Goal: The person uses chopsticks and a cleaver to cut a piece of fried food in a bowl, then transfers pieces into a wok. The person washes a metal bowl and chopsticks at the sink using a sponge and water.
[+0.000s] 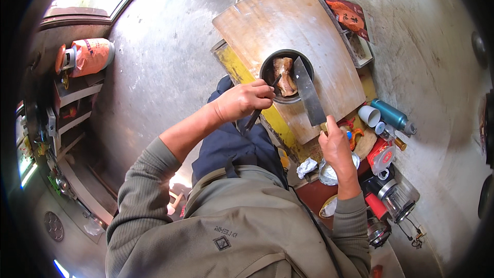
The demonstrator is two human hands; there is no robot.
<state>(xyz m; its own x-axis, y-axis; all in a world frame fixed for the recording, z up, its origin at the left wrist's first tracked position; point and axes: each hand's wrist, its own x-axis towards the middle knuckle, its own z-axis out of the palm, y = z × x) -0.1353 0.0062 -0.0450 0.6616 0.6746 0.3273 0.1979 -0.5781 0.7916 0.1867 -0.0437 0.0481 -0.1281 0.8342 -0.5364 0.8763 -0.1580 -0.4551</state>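
A dark round bowl [269, 90] stands on a large wooden board [285, 11], holding a piece of browned meat [284, 75]. My left hand [249, 98] is closed around dark chopsticks [252, 119], whose tips reach into the bowl at the meat. In my right hand [335, 141] is the handle of a cleaver [310, 96]; its broad blade lies slanting over the bowl's right side, with the far end beside the meat. Whether the blade touches the meat cannot be told.
Right of the board stand a white cup [369, 116], a teal bottle [389, 115] and a glass blender jar [397, 200]. Near my right wrist are a foil-like bowl [328, 173] and crumpled white paper [307, 167]. A red packet [349, 17] lies on a tray behind the board.
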